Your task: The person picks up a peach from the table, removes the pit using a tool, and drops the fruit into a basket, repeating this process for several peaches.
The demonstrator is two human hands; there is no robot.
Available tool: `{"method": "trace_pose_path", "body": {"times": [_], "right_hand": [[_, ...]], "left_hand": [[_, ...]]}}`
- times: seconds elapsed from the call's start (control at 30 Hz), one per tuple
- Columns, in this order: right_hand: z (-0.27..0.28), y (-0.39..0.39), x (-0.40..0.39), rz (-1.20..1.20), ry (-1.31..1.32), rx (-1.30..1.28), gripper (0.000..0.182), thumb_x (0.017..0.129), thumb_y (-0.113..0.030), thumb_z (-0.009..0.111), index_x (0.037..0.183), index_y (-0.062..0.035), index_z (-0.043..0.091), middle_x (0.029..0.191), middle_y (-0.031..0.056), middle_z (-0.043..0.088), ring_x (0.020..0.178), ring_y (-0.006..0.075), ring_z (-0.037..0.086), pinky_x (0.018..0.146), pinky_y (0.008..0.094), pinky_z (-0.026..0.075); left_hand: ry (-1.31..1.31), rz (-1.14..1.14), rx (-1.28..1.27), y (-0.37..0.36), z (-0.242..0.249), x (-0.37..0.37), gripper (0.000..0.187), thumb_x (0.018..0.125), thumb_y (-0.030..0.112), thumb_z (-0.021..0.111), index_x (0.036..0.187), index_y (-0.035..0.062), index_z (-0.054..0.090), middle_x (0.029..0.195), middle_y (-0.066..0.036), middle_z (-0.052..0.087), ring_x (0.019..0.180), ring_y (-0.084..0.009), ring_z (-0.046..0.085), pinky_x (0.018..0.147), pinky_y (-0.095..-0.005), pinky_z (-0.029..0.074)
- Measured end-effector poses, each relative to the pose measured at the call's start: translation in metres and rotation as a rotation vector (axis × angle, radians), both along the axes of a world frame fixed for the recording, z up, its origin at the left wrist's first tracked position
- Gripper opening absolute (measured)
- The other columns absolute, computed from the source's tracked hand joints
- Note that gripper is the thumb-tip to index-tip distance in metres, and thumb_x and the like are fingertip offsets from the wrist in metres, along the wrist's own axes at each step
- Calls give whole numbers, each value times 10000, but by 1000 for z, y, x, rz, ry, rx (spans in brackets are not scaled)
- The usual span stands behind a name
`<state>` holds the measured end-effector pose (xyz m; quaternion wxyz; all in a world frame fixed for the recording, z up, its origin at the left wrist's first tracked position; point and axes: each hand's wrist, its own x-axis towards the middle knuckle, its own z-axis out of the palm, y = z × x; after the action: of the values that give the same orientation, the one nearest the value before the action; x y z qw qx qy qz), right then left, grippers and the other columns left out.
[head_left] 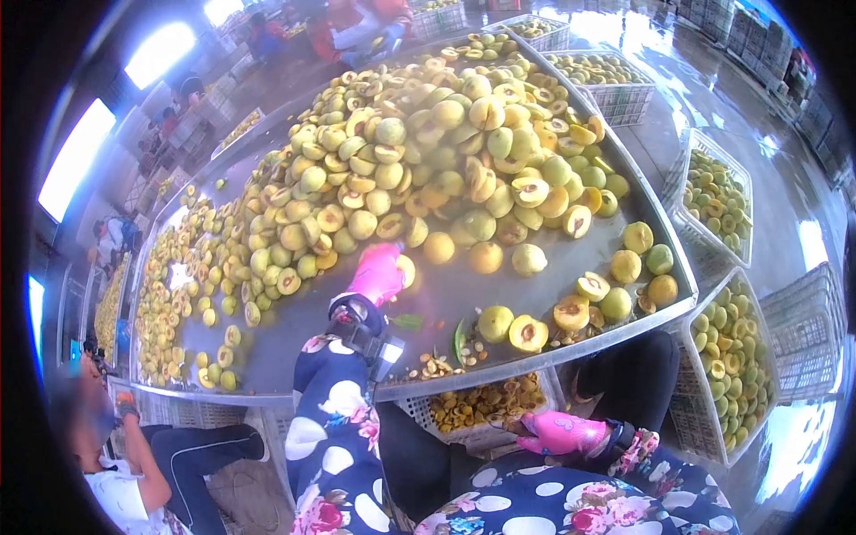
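Observation:
My left hand (378,273), in a pink glove, reaches over the metal table at the near edge of the fruit heap. Its fingers are curled against a yellow peach (407,271), partly hidden by the glove. Low in front of my lap, my right hand (563,432), also pink-gloved, is closed; a small dark tip shows at its fingers, too little to name. Whole and halved yellow-green peaches (383,178) make up the heap, some halves showing brown pits. Just below the table edge, a crate (551,392) of brownish-yellow pits or scraps stands near my right hand.
The table's metal rim (499,367) runs in front of me, with scattered pits (437,366) and a green leaf (460,342) behind it. Peach-filled crates (762,357) stand at the right, beside an upright grey crate (802,316). A person (134,481) sits at the left; others work farther back.

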<state>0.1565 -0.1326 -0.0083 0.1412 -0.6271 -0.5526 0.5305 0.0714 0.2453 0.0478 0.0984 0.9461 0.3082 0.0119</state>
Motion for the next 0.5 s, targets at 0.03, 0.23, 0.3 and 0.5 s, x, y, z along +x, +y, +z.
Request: {"method": "trace_pose_path", "body": {"times": [0.03, 0.23, 0.3, 0.5], "right_hand": [[-3, -5, 2, 2, -21, 188, 373, 883, -334, 515, 916, 33, 460, 672, 193, 582, 559, 290, 599, 497, 394, 442], [41, 5, 6, -362, 461, -251, 287, 886, -279, 552, 899, -7, 459, 611, 63, 514, 488, 145, 519, 447, 293, 406], [40, 9, 4, -491, 702, -161, 215, 890, -217, 562, 988, -43, 481, 652, -17, 495, 490, 67, 468, 446, 222, 382], [71, 41, 0, -785, 971, 172, 349, 862, -131, 593, 1157, -27, 438, 751, 40, 562, 501, 88, 527, 436, 205, 422]], "left_hand": [[32, 77, -172, 8, -14, 3, 524, 733, 58, 629, 1235, 77, 481, 1087, -162, 550, 857, -293, 602, 670, -349, 531], [-294, 301, -812, -22, -18, -29, 470, 735, 98, 707, 1141, 34, 479, 1086, -122, 548, 880, -248, 600, 781, -346, 520], [-510, 287, -964, -37, -30, -49, 393, 809, 110, 661, 1135, 31, 455, 1067, -105, 557, 899, -230, 600, 728, -352, 551], [-1070, 402, -1648, -180, 9, -56, 321, 890, 69, 534, 1201, 22, 467, 1069, -109, 563, 960, -232, 592, 807, -389, 532]]}}
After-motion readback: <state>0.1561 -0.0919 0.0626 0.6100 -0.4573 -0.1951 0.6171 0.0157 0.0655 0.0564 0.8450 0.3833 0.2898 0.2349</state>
